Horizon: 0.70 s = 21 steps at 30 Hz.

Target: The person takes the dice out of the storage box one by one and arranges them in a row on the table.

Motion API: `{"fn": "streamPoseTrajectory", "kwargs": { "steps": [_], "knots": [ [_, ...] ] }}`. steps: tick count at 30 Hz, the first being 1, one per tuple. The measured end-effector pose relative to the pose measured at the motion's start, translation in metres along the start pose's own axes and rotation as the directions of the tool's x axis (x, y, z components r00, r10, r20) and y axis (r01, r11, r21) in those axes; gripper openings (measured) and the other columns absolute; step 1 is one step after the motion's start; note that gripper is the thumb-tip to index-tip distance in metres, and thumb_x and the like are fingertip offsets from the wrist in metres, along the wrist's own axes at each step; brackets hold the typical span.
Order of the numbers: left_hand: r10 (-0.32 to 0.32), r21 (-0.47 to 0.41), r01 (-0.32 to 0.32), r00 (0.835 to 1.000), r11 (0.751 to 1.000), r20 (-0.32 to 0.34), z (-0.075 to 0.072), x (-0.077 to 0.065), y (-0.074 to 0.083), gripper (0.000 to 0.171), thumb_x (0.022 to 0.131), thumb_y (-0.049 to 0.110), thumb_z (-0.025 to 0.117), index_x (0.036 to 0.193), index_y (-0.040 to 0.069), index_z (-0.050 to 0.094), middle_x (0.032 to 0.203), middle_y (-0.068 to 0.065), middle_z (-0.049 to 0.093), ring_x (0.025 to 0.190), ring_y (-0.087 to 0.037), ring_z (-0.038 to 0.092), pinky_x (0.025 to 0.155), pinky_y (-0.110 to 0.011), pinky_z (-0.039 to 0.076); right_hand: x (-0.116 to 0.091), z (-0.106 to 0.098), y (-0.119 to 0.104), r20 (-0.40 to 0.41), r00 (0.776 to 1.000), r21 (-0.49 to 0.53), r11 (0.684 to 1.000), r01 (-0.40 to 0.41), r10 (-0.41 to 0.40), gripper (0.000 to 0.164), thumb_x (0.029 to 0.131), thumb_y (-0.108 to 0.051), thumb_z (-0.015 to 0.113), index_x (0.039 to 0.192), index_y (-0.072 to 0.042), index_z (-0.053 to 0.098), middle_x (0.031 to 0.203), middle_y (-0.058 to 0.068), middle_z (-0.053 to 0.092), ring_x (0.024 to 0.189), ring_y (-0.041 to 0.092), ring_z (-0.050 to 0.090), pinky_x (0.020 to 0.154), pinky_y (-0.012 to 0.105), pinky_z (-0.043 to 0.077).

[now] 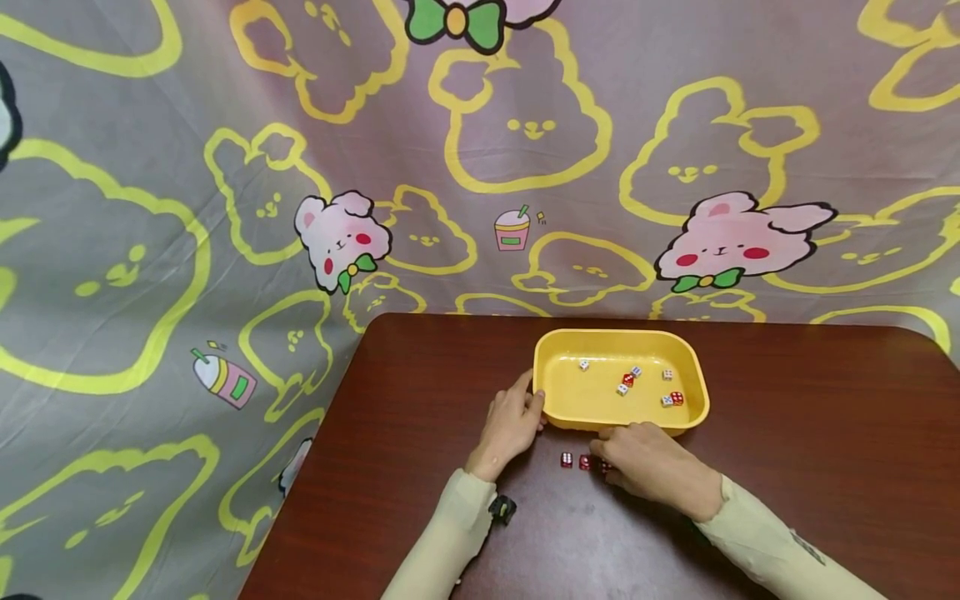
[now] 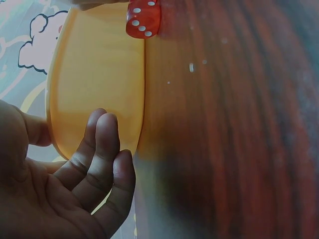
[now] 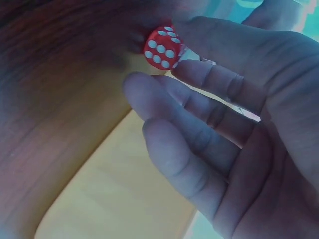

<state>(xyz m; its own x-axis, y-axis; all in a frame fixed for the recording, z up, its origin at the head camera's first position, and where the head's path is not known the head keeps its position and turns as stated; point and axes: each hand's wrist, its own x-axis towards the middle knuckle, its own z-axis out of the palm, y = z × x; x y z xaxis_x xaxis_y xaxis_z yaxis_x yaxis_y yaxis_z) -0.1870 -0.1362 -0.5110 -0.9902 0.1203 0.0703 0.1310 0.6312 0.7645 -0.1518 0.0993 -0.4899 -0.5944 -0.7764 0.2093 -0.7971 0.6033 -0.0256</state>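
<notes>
Pinching a small red die (image 3: 160, 49) between thumb and index finger, the right hand (image 1: 652, 467) has it at the right end of a short row on the wooden table (image 1: 825, 433), just off the near side of the yellow tray (image 1: 573, 392). The other fingers of that hand bend loosely, with nothing visible between them.

The die should be very light and stiff, most likely hard plastic, hardly fragile. Its polished faces may prove slippery and its rounded corners give little to hold, so 2 opposite side faces look the best place for the fingertips; a pinch across a corner could let it twist or pop out.

It is a glossy, bright red cube with white pips; the right wrist view shows a face with 6. To its left stand 2 more reds, the leftmost die (image 1: 566, 459) and the middle die (image 1: 584, 462), slightly apart.

The left hand (image 1: 510, 421) touches the tray at its left end, thumb by the rim; whether it truly grips the wall I cannot tell. Scattered inside are 7 dice: 5 whitish, such as the far-left white die (image 1: 584, 365), and 2 red, such as the red die near the right wall (image 1: 677, 398).
</notes>
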Motion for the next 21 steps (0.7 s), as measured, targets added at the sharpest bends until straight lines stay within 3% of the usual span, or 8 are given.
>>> {"fn": "streamPoseTrajectory", "kwargs": {
  "steps": [21],
  "knots": [
    [-0.005,-0.003,0.005,1.0,1.0,-0.002,0.0,0.0,0.0,0.051,0.108,0.025,0.051,0.157,0.012,0.046,0.077,0.004,0.075,0.057,0.0,0.063,0.062,-0.023,0.052,0.001,-0.016,-0.007,0.003,1.0,-0.046,0.999,-0.016,0.016,0.031,0.072,-0.024,0.092,0.075,-0.021,0.062,0.072,-0.009,0.059,0.055,0.014,0.055,0.05,0.031,0.041]
  ]
}}
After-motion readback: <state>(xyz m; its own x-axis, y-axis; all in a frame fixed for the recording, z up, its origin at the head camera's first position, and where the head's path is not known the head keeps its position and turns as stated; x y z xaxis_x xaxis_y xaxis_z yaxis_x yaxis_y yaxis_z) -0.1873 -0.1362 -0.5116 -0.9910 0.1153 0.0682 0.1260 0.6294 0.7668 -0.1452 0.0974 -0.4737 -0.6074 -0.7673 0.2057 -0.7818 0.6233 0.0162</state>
